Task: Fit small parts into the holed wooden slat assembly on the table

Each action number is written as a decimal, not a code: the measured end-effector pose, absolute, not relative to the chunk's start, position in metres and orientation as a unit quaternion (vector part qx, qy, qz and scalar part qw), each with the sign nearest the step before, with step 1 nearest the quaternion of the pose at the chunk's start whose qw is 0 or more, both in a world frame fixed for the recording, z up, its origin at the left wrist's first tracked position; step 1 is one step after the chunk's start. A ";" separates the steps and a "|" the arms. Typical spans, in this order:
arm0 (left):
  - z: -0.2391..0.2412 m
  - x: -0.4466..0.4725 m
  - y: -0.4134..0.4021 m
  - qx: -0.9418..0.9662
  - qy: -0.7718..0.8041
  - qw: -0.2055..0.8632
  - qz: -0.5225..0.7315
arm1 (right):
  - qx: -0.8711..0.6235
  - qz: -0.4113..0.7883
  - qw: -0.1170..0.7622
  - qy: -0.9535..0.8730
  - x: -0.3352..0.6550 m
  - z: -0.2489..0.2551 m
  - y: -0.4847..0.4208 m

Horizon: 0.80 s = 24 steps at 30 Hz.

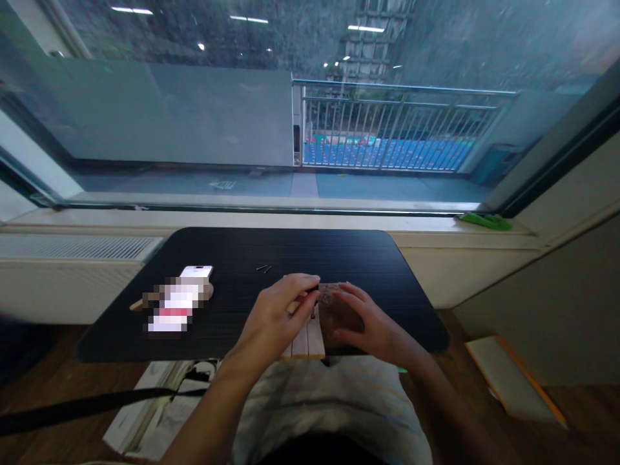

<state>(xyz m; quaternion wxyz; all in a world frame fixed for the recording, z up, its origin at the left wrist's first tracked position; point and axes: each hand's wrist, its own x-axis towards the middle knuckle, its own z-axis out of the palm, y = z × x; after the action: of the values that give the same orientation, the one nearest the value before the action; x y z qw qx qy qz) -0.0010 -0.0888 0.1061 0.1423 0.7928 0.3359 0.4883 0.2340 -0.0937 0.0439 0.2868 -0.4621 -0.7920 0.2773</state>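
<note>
Evidently mid-work, a pale, grooved board [314, 339] lies at the near edge of the tabletop [397, 278]. Over it, the left hand [278, 310] seems to pinch a small dark piece [316, 289]. The right hand [375, 329] curves, fingers and thumb spread, around a brown piece [336, 320] beside the board; its grip cannot be told. Beyond the board and leftward, two likely screws [263, 267] lie loose, seemingly unused; farther left, a phone [196, 274]. Room to move stretches beyond the board and rightward; nearward, almost none.
</note>
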 end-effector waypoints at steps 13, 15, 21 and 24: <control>0.108 0.003 -0.086 0.792 0.366 0.155 0.463 | -0.353 0.349 0.432 -0.753 0.180 0.062 -0.076; 0.108 0.003 -0.085 0.784 0.371 0.168 0.468 | -0.342 0.361 0.439 -0.748 0.179 0.060 -0.076; 0.107 0.003 -0.085 0.760 0.393 0.203 0.475 | -0.328 0.386 0.492 -0.708 0.173 0.050 -0.073; 0.105 0.003 -0.084 0.750 0.403 0.193 0.488 | -0.315 0.383 0.499 -0.710 0.168 0.047 -0.071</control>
<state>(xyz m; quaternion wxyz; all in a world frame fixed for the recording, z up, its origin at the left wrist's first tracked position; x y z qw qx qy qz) 0.0030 -0.0839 0.1055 0.1931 0.7503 0.4027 0.4875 0.1684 -0.0707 0.0468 0.4991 -0.3150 -0.7104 0.3834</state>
